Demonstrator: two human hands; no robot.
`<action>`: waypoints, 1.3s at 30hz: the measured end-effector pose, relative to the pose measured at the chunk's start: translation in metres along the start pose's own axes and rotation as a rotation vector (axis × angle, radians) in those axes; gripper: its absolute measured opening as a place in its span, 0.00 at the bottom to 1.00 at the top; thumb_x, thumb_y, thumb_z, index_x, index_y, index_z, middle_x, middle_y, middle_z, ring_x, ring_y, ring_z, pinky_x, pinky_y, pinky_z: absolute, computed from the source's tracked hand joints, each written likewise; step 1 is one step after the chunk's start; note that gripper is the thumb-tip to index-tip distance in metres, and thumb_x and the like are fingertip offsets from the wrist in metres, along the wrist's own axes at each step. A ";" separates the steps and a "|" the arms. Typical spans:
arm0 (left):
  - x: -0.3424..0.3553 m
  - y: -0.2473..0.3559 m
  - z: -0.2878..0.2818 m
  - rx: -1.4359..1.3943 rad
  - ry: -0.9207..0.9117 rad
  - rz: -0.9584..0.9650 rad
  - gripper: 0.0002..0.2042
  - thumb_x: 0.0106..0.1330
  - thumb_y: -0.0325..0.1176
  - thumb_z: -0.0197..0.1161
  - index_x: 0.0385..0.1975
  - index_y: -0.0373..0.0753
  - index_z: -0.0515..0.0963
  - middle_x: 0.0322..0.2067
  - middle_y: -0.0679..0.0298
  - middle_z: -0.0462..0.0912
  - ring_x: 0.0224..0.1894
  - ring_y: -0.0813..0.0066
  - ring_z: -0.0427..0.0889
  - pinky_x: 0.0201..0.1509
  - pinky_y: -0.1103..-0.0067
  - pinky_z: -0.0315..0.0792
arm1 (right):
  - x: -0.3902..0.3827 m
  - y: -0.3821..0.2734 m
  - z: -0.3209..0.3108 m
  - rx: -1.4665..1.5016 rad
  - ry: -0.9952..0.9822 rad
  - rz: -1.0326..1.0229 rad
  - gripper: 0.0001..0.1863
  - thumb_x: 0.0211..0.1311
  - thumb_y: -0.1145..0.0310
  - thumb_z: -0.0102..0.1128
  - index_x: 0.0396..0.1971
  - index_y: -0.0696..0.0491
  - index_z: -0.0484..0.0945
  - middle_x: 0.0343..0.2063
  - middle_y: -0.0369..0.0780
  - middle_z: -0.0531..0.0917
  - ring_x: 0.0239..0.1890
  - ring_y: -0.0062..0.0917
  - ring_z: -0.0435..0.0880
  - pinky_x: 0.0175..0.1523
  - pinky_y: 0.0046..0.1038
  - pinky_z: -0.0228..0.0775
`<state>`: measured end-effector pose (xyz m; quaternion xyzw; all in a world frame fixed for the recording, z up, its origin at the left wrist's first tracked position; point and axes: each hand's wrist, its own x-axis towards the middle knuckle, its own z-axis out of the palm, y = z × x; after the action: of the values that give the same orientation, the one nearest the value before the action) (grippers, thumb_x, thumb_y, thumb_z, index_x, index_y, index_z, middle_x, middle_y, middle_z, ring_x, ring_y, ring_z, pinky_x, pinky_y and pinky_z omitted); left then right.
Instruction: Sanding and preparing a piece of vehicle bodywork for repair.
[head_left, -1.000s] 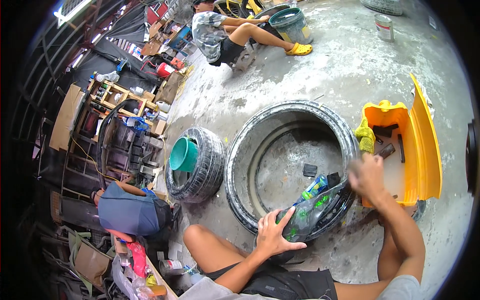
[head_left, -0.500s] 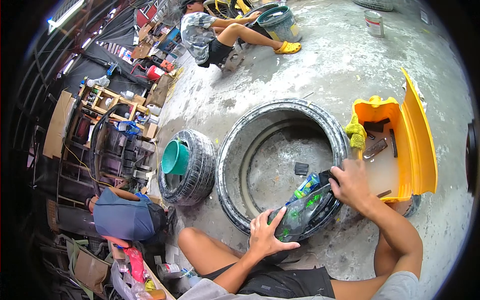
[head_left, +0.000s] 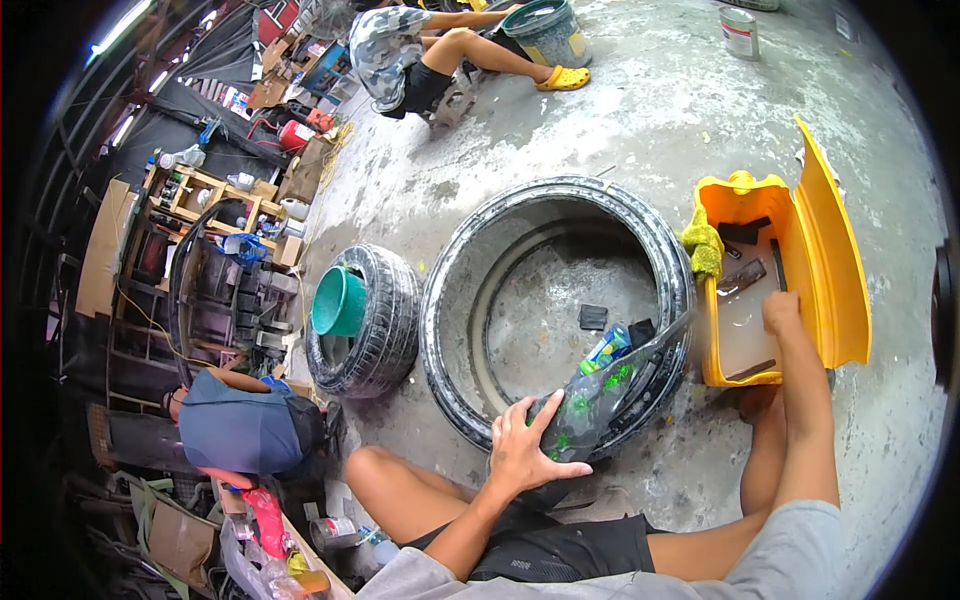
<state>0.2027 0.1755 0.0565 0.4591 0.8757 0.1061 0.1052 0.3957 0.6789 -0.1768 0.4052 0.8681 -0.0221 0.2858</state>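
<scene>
Fingers spread, your left hand (head_left: 522,447) touches the glossy dark, green-marked curved piece (head_left: 590,408) on the large black tyre (head_left: 432,325). Right of it, your right hand (head_left: 783,313) is over the yellow plastic box (head_left: 815,290); its grip I cannot tell.

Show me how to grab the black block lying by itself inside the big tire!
I'd pinch the black block by two opposite edges, fingers pointing down. It looks flat and low, so its edges are probably the best grip. Come from above, toward its far side: the tire walls it in all around, and the left hand is at the near rim.
</scene>
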 end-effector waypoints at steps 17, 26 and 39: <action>-0.003 -0.002 -0.002 0.001 -0.026 -0.025 0.64 0.32 0.73 0.82 0.77 0.53 0.68 0.65 0.44 0.70 0.68 0.41 0.70 0.72 0.49 0.61 | -0.215 -0.162 -0.145 0.541 1.060 -0.900 0.20 0.52 0.68 0.69 0.47 0.50 0.84 0.31 0.39 0.75 0.40 0.36 0.79 0.50 0.42 0.67; 0.007 -0.013 -0.007 -0.093 -0.117 -0.068 0.64 0.34 0.75 0.80 0.78 0.59 0.65 0.67 0.41 0.70 0.70 0.37 0.69 0.75 0.50 0.60 | -0.210 -0.189 -0.132 0.444 1.103 -0.760 0.17 0.59 0.67 0.64 0.48 0.55 0.84 0.35 0.40 0.78 0.43 0.34 0.79 0.57 0.43 0.64; 0.014 -0.017 -0.009 -0.132 -0.179 -0.091 0.65 0.34 0.74 0.80 0.79 0.59 0.63 0.69 0.40 0.68 0.72 0.37 0.66 0.75 0.49 0.59 | -0.223 -0.208 -0.143 0.357 1.093 -0.536 0.17 0.59 0.68 0.65 0.48 0.56 0.84 0.38 0.42 0.78 0.47 0.37 0.77 0.60 0.46 0.63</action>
<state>0.1787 0.1764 0.0594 0.4186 0.8739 0.1172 0.2175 0.2914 0.4240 0.0170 0.1679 0.9430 -0.0273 -0.2860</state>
